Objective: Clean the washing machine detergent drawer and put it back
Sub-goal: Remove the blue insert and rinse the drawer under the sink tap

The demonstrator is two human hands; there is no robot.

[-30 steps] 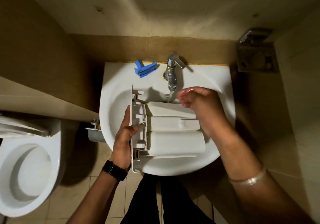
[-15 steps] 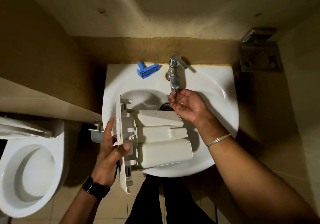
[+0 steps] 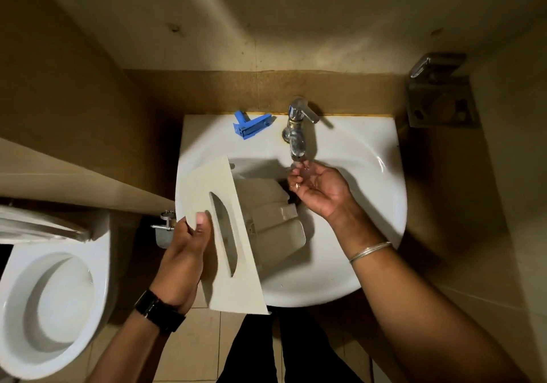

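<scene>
The white detergent drawer (image 3: 225,234) stands tipped up in the white sink (image 3: 367,157), its flat front panel facing me and its compartments pointing down into the basin. My left hand (image 3: 186,252) grips the left edge of that panel, thumb on its face. My right hand (image 3: 318,188) is cupped palm up under the chrome tap (image 3: 297,134), catching running water, apart from the drawer. A blue drawer insert (image 3: 251,126) lies on the sink's back ledge, left of the tap.
A white toilet (image 3: 50,302) stands at the lower left beside a low partition wall. A metal fitting (image 3: 441,98) is fixed to the wall at the upper right. My dark trouser legs show below the sink over a tiled floor.
My left hand has turned the drawer from lying flat to standing on end, front panel toward me. My right hand left the drawer and went palm up under the tap.
</scene>
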